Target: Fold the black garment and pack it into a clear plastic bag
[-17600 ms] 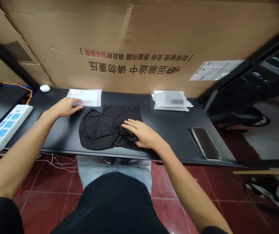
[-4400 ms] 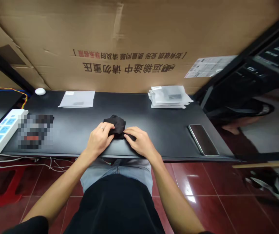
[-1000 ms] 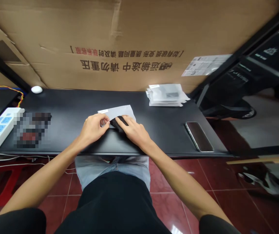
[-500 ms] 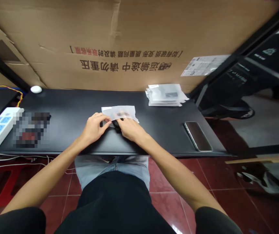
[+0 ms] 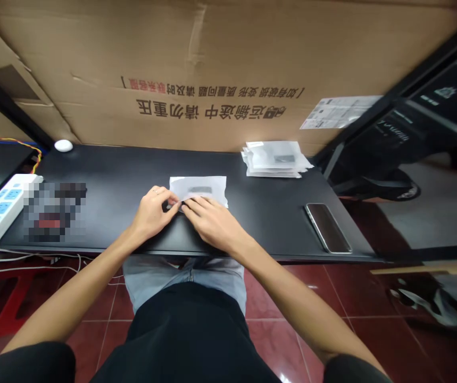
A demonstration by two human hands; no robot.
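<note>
A translucent white plastic bag (image 5: 178,184) lies on the black table in front of me. A dark flat rectangle shows on or through its middle. My left hand (image 5: 153,213) is at the near left corner, thumb and forefinger pinched on the bag's edge. A small dark bit of something shows between the two hands, too covered to name. My right hand (image 5: 212,221) rests over the near edge of the bag, fingers stretched out and lying on it. The fingers hide the bag's near side.
A stack of similar bags (image 5: 272,159) sits at the back right. A phone (image 5: 327,227) lies near the right edge. On the left are a white power strip (image 5: 5,210), a blurred-out item (image 5: 52,213) and a white oval object (image 5: 63,146). A large cardboard sheet (image 5: 228,58) stands behind the table (image 5: 104,175).
My right hand has come out from inside the bag and now lies on top of it. The bag has flattened onto the table. My left hand stays at its left corner.
</note>
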